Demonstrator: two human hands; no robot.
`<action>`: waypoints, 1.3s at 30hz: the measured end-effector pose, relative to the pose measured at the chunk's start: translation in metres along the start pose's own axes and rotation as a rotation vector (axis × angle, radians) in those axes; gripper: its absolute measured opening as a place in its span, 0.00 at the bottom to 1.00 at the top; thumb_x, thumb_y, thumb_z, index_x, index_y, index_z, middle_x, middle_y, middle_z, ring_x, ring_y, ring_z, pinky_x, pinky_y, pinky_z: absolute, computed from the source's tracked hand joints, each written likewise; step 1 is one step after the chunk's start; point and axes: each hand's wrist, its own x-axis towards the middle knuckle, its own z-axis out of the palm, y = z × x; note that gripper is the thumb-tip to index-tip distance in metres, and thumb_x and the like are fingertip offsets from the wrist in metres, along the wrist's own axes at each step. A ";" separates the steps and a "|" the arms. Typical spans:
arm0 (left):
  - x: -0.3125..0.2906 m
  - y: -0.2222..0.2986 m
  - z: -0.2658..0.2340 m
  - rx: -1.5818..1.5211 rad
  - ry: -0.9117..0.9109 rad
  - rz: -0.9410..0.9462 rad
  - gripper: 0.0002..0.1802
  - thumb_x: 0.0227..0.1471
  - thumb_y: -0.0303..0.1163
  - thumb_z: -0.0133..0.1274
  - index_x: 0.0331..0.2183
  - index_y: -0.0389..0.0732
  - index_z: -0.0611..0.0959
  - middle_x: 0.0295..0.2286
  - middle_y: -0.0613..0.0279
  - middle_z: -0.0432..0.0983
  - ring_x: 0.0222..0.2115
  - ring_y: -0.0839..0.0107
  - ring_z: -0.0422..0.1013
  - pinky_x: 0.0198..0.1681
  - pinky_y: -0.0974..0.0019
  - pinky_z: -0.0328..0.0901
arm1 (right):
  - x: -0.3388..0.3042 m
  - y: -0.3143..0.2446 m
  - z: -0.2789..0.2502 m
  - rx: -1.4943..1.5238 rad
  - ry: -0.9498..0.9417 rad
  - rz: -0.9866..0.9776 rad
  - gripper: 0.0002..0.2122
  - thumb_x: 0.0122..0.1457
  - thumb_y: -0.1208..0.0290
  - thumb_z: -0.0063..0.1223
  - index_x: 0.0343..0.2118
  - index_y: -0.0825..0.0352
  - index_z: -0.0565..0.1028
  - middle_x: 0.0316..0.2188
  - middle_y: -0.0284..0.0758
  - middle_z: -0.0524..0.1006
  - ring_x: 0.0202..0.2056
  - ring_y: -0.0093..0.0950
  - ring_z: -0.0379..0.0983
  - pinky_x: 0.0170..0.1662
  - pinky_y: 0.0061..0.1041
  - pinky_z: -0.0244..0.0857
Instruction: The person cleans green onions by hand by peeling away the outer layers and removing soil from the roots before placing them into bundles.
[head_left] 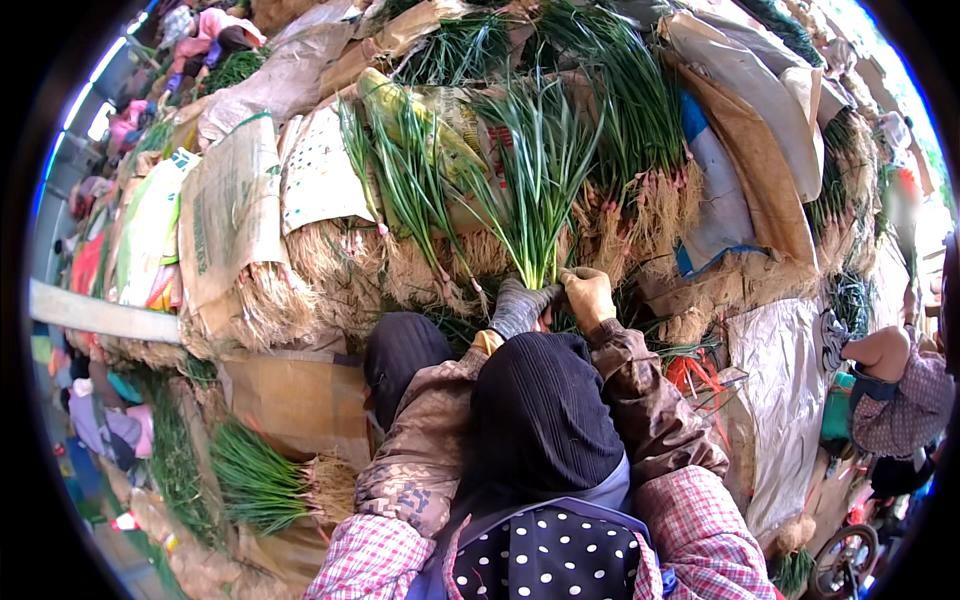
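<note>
A bunch of spring onions [535, 170] stands upright in front of me, its green leaves fanning away from my body. My left hand [522, 307], in a grey glove, is closed around the lower end of the bunch. Beside it, my right hand [588, 293] wears a tan glove and pinches at the base of the stalks. The roots of this bunch are hidden behind my hands. Just left of it, a few loose spring onions [415, 195] lie with pinkish bulbs toward me. A larger pile of spring onions [640, 110] with long pale roots lies to the right.
Sacks [232, 205] cover rows of rooted bunches at the left; a brown sheet [745, 150] covers more at the right. Another tied bunch [265, 480] lies near my left elbow. Red plastic strips [690, 372] hang by my right forearm. A person [900, 400] sits at the far right.
</note>
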 end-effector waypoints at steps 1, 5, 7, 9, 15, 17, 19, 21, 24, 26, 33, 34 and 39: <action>-0.001 -0.005 0.004 -0.164 0.005 0.091 0.14 0.39 0.34 0.59 0.15 0.37 0.75 0.08 0.60 0.68 0.06 0.72 0.63 0.07 0.70 0.55 | 0.001 0.004 -0.003 0.097 0.024 0.104 0.09 0.51 0.72 0.48 0.28 0.74 0.72 0.18 0.36 0.73 0.16 0.21 0.67 0.17 0.19 0.62; -0.009 0.002 -0.005 -0.250 0.012 0.175 0.09 0.40 0.31 0.58 0.20 0.36 0.76 0.16 0.62 0.72 0.15 0.76 0.68 0.14 0.74 0.61 | -0.006 0.027 -0.009 -0.041 -0.046 0.312 0.08 0.49 0.72 0.46 0.27 0.74 0.72 0.22 0.42 0.75 0.20 0.32 0.72 0.20 0.25 0.65; -0.010 0.001 -0.004 -0.525 0.007 0.340 0.09 0.41 0.31 0.57 0.22 0.36 0.77 0.18 0.63 0.73 0.16 0.76 0.69 0.16 0.75 0.62 | -0.023 0.036 -0.015 -0.796 -0.217 0.110 0.13 0.46 0.66 0.49 0.30 0.73 0.74 0.28 0.45 0.75 0.30 0.37 0.73 0.32 0.30 0.67; -0.007 0.010 -0.002 -0.617 -0.021 0.306 0.09 0.43 0.32 0.56 0.27 0.38 0.77 0.18 0.63 0.73 0.16 0.77 0.69 0.16 0.75 0.64 | -0.016 0.063 -0.034 -1.132 -0.565 0.021 0.17 0.43 0.61 0.51 0.32 0.69 0.74 0.32 0.45 0.74 0.37 0.38 0.71 0.42 0.31 0.63; 0.023 -0.014 -0.010 -0.462 0.147 0.135 0.13 0.38 0.31 0.59 0.29 0.37 0.76 0.15 0.62 0.70 0.11 0.73 0.66 0.11 0.72 0.60 | 0.015 -0.022 0.000 -0.896 0.147 -0.315 0.17 0.49 0.52 0.48 0.31 0.63 0.74 0.28 0.37 0.76 0.32 0.38 0.72 0.37 0.31 0.64; 0.027 -0.016 -0.015 -0.332 0.203 -0.047 0.12 0.39 0.31 0.59 0.29 0.38 0.77 0.14 0.63 0.70 0.09 0.73 0.63 0.10 0.71 0.59 | 0.032 -0.042 0.013 -1.002 0.202 -0.353 0.17 0.49 0.53 0.49 0.31 0.63 0.74 0.27 0.39 0.76 0.31 0.37 0.72 0.36 0.32 0.64; 0.024 -0.009 -0.002 -0.333 0.155 0.026 0.10 0.39 0.30 0.58 0.29 0.41 0.78 0.14 0.63 0.70 0.09 0.73 0.63 0.10 0.71 0.59 | 0.054 -0.039 0.000 -0.963 0.176 -0.274 0.16 0.48 0.56 0.51 0.32 0.65 0.74 0.28 0.42 0.74 0.32 0.38 0.71 0.37 0.33 0.63; 0.021 -0.011 -0.009 -0.307 0.164 0.047 0.10 0.39 0.31 0.58 0.30 0.43 0.78 0.15 0.64 0.70 0.10 0.74 0.63 0.10 0.72 0.60 | 0.051 -0.034 0.006 -0.885 0.139 -0.309 0.15 0.48 0.58 0.51 0.32 0.66 0.73 0.29 0.42 0.74 0.33 0.38 0.71 0.37 0.33 0.63; 0.024 -0.018 -0.018 -0.230 0.202 0.112 0.17 0.36 0.36 0.61 0.30 0.38 0.78 0.17 0.56 0.73 0.06 0.70 0.63 0.07 0.70 0.58 | 0.009 -0.018 0.007 -0.848 -0.095 -0.430 0.09 0.49 0.66 0.51 0.31 0.65 0.72 0.23 0.39 0.75 0.25 0.34 0.72 0.30 0.32 0.65; 0.027 -0.016 -0.018 -0.152 0.173 0.074 0.25 0.33 0.42 0.63 0.24 0.31 0.71 0.10 0.52 0.68 0.06 0.64 0.65 0.08 0.64 0.59 | -0.019 0.008 -0.002 -0.795 -0.262 -0.521 0.08 0.45 0.66 0.52 0.27 0.64 0.71 0.22 0.43 0.73 0.26 0.42 0.70 0.29 0.36 0.63; 0.020 -0.002 -0.013 0.071 0.177 -0.128 0.26 0.34 0.42 0.61 0.25 0.28 0.70 0.10 0.49 0.68 0.08 0.60 0.67 0.08 0.61 0.60 | -0.019 -0.020 -0.004 -0.352 -0.216 -0.389 0.18 0.55 0.61 0.42 0.40 0.72 0.70 0.31 0.39 0.74 0.32 0.28 0.69 0.40 0.23 0.61; 0.017 0.001 -0.014 0.075 0.166 -0.164 0.25 0.35 0.41 0.61 0.25 0.29 0.70 0.10 0.48 0.69 0.08 0.59 0.67 0.08 0.61 0.61 | -0.002 -0.011 0.005 -0.176 -0.202 -0.258 0.16 0.54 0.64 0.45 0.39 0.73 0.70 0.30 0.38 0.74 0.31 0.27 0.69 0.39 0.22 0.61; 0.011 0.000 -0.016 -0.061 0.281 -0.032 0.20 0.35 0.38 0.60 0.23 0.30 0.74 0.13 0.51 0.71 0.09 0.66 0.67 0.09 0.65 0.61 | 0.001 -0.015 0.031 0.330 -0.034 0.219 0.09 0.52 0.71 0.50 0.32 0.73 0.72 0.25 0.34 0.74 0.23 0.22 0.70 0.24 0.18 0.64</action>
